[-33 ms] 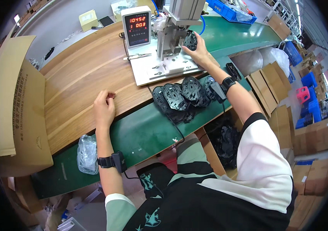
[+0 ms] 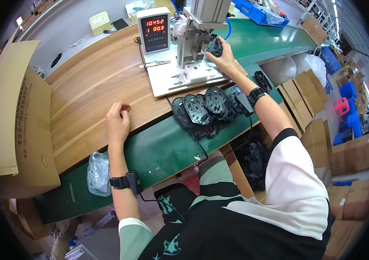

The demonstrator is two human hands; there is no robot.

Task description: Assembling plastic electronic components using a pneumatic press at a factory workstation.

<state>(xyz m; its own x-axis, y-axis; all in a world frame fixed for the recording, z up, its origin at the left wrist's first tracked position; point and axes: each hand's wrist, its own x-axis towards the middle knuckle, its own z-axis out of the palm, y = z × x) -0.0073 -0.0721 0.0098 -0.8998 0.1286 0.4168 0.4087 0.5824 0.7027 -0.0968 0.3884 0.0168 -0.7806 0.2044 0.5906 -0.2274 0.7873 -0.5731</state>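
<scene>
My right hand grips a black plastic mouse shell between thumb and fingers. It holds the shell beside the metal column of a bench press, above the press's silver base plate. Over the wooden board rests my left hand, its fingers curled in and nothing visible in them. Between my arms, several more black mouse shells lie heaped on the green bench top. One dark shell piece lies apart, just right of my right wrist.
A white box with a red digital display stands left of the press. A tall open carton borders the board's left side. Clear plastic wrap lies by my left forearm. Below the bench edge, a carton holds dark parts. Cables trail from both wristbands.
</scene>
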